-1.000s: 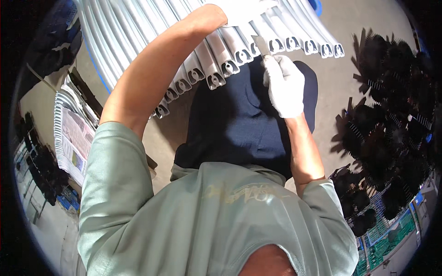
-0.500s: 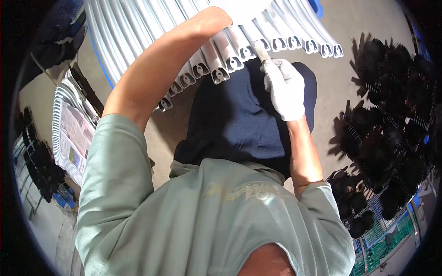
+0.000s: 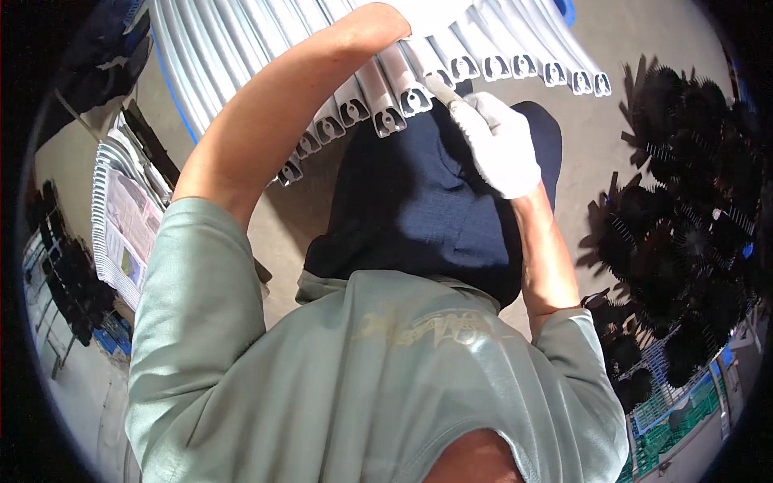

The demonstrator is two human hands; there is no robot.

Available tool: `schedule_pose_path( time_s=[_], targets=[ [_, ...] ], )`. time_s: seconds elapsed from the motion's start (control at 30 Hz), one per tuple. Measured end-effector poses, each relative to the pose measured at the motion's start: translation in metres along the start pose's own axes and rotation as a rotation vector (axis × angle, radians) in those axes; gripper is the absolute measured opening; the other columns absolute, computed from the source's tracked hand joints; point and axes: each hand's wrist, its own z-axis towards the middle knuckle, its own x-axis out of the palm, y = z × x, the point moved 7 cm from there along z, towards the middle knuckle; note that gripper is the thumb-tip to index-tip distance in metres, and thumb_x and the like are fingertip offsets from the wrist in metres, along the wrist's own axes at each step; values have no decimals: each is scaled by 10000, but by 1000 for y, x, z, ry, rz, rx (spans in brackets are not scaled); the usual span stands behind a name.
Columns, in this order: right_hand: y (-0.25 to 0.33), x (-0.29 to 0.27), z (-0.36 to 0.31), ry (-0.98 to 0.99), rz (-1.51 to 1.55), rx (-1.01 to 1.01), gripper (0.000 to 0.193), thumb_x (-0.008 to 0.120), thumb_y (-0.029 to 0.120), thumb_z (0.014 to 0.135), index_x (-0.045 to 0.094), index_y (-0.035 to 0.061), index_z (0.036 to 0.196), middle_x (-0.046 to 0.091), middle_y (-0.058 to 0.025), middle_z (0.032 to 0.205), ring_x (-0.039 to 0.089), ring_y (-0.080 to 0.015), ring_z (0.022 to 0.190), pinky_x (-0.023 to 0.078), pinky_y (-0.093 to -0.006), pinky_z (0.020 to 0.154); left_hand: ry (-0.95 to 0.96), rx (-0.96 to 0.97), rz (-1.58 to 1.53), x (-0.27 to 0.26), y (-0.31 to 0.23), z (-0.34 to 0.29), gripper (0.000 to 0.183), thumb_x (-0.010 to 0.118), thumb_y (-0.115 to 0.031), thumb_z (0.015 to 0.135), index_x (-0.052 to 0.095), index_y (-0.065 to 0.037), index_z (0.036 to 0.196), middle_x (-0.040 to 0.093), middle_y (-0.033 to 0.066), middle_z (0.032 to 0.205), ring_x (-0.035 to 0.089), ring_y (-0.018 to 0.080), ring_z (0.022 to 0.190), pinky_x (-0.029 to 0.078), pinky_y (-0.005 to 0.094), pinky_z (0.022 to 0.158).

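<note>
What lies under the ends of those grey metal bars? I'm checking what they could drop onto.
Below the bar ends show dark trousers and bare concrete floor. The gloved right hand reaches up to them. The left forearm covers several bars.

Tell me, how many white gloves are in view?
1, on the right hand, holding a thin tool at the grey metal profiles' ends. The left hand is mostly hidden beyond them.

The gloved right hand [image 3: 498, 145] has shifted leftward, its thin tool [image 3: 442, 89] now at a profile end [image 3: 415, 100] further left.
</note>
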Motion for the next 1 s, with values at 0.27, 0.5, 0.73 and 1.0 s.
schedule_pose_path(
  time_s=[0.27,0.5,0.73,1.0],
  targets=[
    [5,1,4,-92,102,-21,181,612,171,965,672,11,907,574,-22,678,471,-113,587,391,-247,567,560,134,523,37,7,14,494,295,-393,1063,434,-122,1452,441,129,1512,416,274,1386,250,455,1194],
    [-13,4,-3,-95,119,107,205,614,173,954,679,-21,944,647,-81,744,554,-166,619,456,-280,604,-65,11,-113,-47,-20,6,523,313,-435,1054,425,-130,1464,451,131,1503,409,285,1386,251,472,1189],
    [-20,12,-7,-100,287,130,185,610,172,972,666,17,888,540,5,623,444,-85,549,365,-225,530,262,-246,-2713,-57,-8,3,505,378,-443,1025,513,-125,1394,567,109,1354,540,260,1216,370,394,1103],
    [-10,15,5,-110,190,54,160,608,162,972,657,21,912,545,4,616,456,-77,547,368,-212,527,890,-75,-3601,-83,-46,18,490,440,-437,1013,571,-110,1352,629,114,1296,640,232,1139,499,332,1032]
  ],
)
